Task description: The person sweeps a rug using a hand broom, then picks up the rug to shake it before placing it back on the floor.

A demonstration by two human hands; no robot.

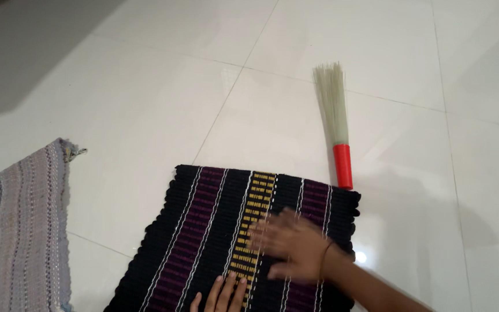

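A black mat with purple stripes, thin white lines and one yellow band lies flat on the white tiled floor, filling the lower middle of the view. The right hand rests palm down on the mat, at about 4 o'clock from its centre, fingers spread and pointing toward 9 o'clock across the yellow band; its grip is open and holds nothing, and the hand is blurred. A thin dark band circles its wrist. The left hand shows only as fingertips at the bottom edge, at 6 o'clock on the mat, lying flat on the weave beside the yellow band, fingers straight and closed on nothing. A broom with pale bristles and a red handle lies on the floor at 1 o'clock from the mat, bristles pointing to 12 o'clock, the handle end touching or just beside the mat's far right corner. A grey striped mat lies at 9 o'clock, well apart from the black one, its corner frayed.
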